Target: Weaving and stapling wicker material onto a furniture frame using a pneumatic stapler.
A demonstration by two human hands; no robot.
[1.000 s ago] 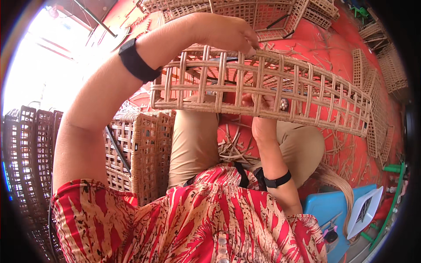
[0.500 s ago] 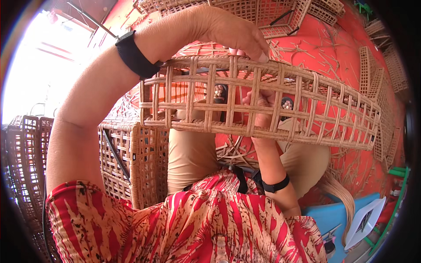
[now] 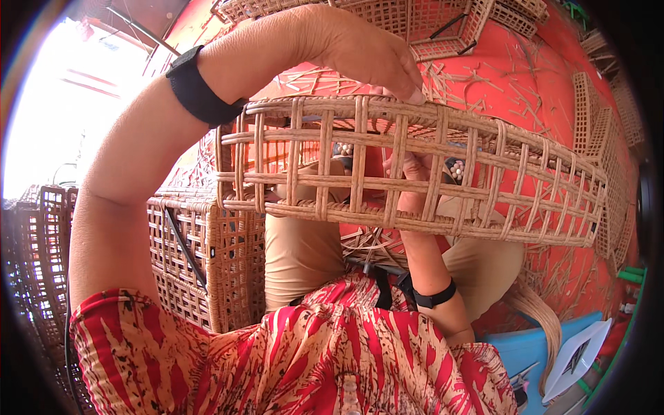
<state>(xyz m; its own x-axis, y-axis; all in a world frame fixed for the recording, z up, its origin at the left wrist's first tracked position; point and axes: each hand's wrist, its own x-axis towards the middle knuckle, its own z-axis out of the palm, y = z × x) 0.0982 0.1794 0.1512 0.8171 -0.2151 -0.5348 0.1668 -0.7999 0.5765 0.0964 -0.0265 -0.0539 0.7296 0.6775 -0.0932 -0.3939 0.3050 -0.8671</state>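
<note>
A woven rattan basket [image 3: 377, 183] with an open lattice side lies across my lap, its long side toward me. My left hand [image 3: 370, 55] arches over it from the left, thumb pressed on the upper rim and fingers curled behind, closed on the rim. Behind the lattice, partly covered by its strips, is my right hand [image 3: 416, 167], fingers bent together near the basket's inner side. Whatever those fingers pinch, if anything, cannot be made out. Black bands circle my left forearm and right wrist.
A second rattan basket [image 3: 238, 263] stands left of my leg, with more lattice pieces [image 3: 52, 235] beyond. Rattan scraps [image 3: 477, 79] litter the red floor. At lower right are a blue surface [image 3: 515, 346], a bundle of strands [image 3: 546, 325] and a white tray [image 3: 577, 360].
The basket has shifted slightly down in the picture and tilted a little, its left end moving left. My left forearm has moved slightly left; both hands stay at the basket.
</note>
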